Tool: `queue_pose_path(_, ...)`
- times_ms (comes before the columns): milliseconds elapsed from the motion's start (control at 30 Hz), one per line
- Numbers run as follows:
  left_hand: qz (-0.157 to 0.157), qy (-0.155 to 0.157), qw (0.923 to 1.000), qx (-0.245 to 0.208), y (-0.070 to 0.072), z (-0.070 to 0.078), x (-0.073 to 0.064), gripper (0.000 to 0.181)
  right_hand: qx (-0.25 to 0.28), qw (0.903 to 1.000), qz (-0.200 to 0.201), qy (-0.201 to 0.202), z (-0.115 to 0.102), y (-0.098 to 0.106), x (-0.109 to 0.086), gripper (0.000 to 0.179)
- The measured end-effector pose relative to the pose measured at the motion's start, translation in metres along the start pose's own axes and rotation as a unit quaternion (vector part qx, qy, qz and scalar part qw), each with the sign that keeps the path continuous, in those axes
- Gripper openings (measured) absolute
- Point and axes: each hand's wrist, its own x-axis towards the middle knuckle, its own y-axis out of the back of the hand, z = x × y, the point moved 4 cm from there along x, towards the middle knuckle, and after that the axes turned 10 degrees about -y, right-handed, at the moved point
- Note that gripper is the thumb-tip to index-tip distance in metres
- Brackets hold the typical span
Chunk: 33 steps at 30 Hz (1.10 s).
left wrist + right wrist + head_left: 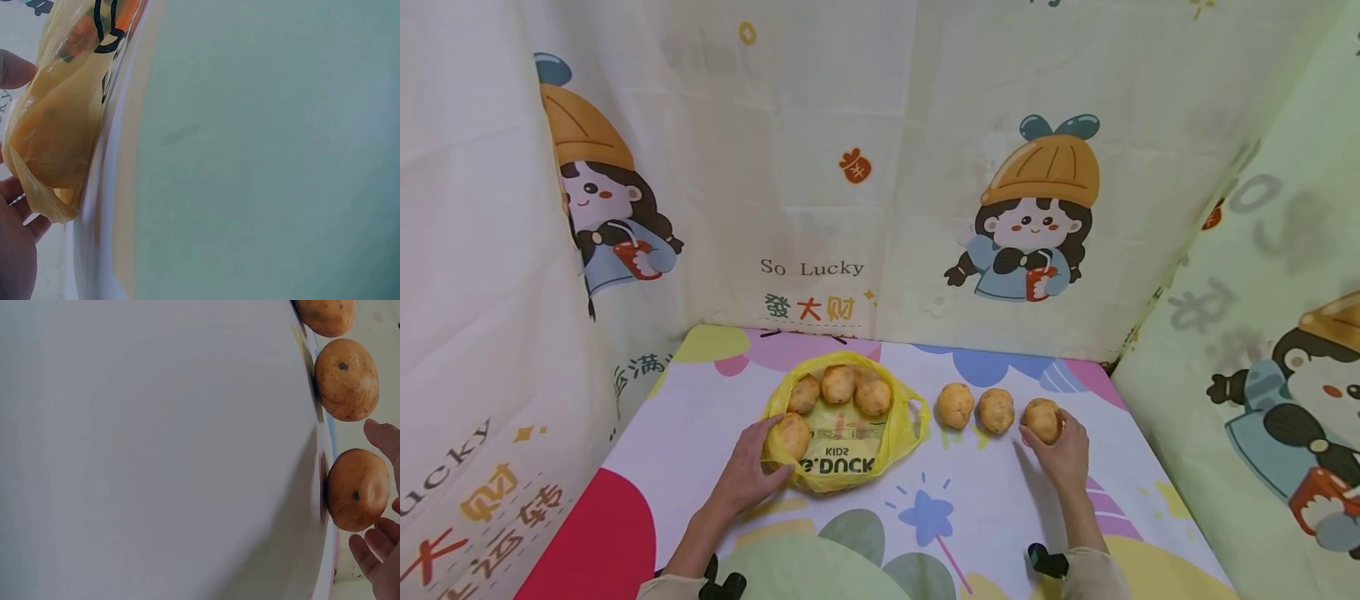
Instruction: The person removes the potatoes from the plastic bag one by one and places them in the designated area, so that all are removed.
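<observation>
A yellow plastic bag (901,446) lies with its mouth spread wide, several potatoes (838,384) inside it. My left hand (752,462) holds the bag's left side, fingers at the rim beside the nearest potato and thumb at the lower edge. In the left wrist view, thumb and fingers sit on either side of the thin plastic (53,131), a potato showing through. To the right, my right hand (1063,450) surrounds the rightmost potato (1042,419), which rests on the table. The right wrist view shows a gap between the thumb (382,437) and this potato (358,489), with fingers by its other side.
Two more potatoes, one at left (955,406) and one at right (996,411), stand between the bag and my right hand. A patterned cloth (985,500) covers the table. Printed curtains (895,208) enclose its back and sides.
</observation>
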Motion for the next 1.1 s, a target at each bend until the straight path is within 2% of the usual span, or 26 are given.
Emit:
queue_pose_path(267, -0.001, 0.004, 1.0000, -0.001, 0.000, 0.001, 0.000, 0.078, -0.011, 0.9994, 0.023, 0.024, -0.011, 0.003, -0.006, 0.083)
queue_pose_path(700, 0.008, -0.005, 1.0000, -0.003, 0.001, 0.002, -0.001, 0.079, 0.038, 0.9974, 0.033, 0.051, -0.034, -0.007, -0.015, 0.080)
queue_pose_path(900, 0.015, -0.019, 0.9997, 0.002, 0.001, 0.001, -0.002, 0.078, 0.065, 0.9921, 0.048, 0.097, -0.053, -0.018, -0.021, 0.080)
queue_pose_path(1100, 0.010, -0.015, 0.9998, 0.005, 0.000, -0.001, -0.004, 0.078, 0.081, 0.9879, 0.049, 0.123, -0.072, -0.027, -0.024, 0.079)
